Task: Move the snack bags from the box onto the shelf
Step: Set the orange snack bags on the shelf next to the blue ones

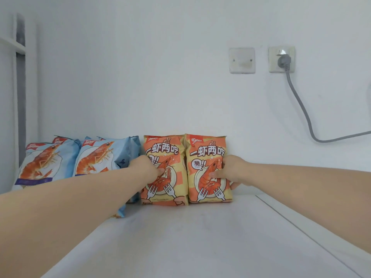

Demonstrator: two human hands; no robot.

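white flat shelf point(200, 237), smooth and matt, runs back to a plain white wall point(140, 77); the near part and the stretch right of the bags lie open; a thin edge line crosses the shelf's right side diagonally; the left end is crowded by glossy pale-blue foil snack bags point(40, 163) with a shrimp print, leaning back and overlapping.

two puffed orange-and-cream foil snack bags with a shrimp-on-plate print stand at the back of the shelf, close before the wall, touching side by side; long axes vertical, crimped top seams up, printed fronts facing the camera; left orange bag point(170, 189) just beside the blue ones; right orange bag point(204, 189) has free room on its right.

left hand point(147, 167) grips the left orange bag at its left edge, thumb on the front, fingers hidden; right hand point(230, 171) grips the right orange bag at its right edge, thumb on the print, fingers wrapped behind.

on the wall, a wall socket point(281, 59) with a grey cable point(301, 105) drooping to the right.
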